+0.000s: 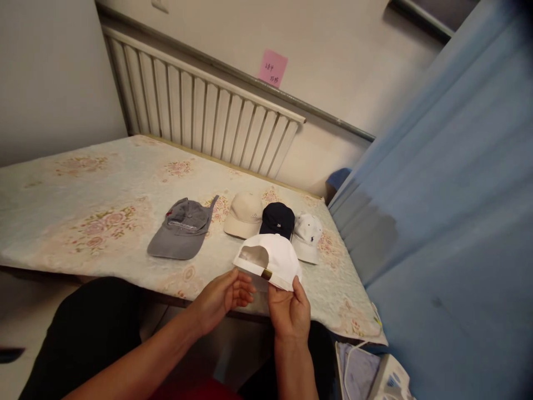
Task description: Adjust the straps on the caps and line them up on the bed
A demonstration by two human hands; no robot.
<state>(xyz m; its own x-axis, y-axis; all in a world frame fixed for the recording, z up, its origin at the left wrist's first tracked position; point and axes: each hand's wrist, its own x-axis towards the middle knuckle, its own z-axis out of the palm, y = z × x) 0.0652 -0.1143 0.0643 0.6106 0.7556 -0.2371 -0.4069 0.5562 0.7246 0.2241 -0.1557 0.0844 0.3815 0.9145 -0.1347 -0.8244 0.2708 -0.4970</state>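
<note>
Both my hands hold a white cap (272, 254) by its back strap, just above the near edge of the bed. My left hand (222, 297) pinches the strap on the left, fingers curled. My right hand (290, 310) grips the strap by its brass buckle, thumb on top. On the bed behind it lie a grey cap (182, 228), a beige cap (244, 215), a navy cap (277, 219) and a white dotted cap (307, 236).
The bed has a floral quilted cover (91, 205). A white radiator (200, 111) stands behind it under a pink sticky note (272, 68). A blue curtain (449, 211) fills the right. Folded fabric (366, 372) lies at the lower right.
</note>
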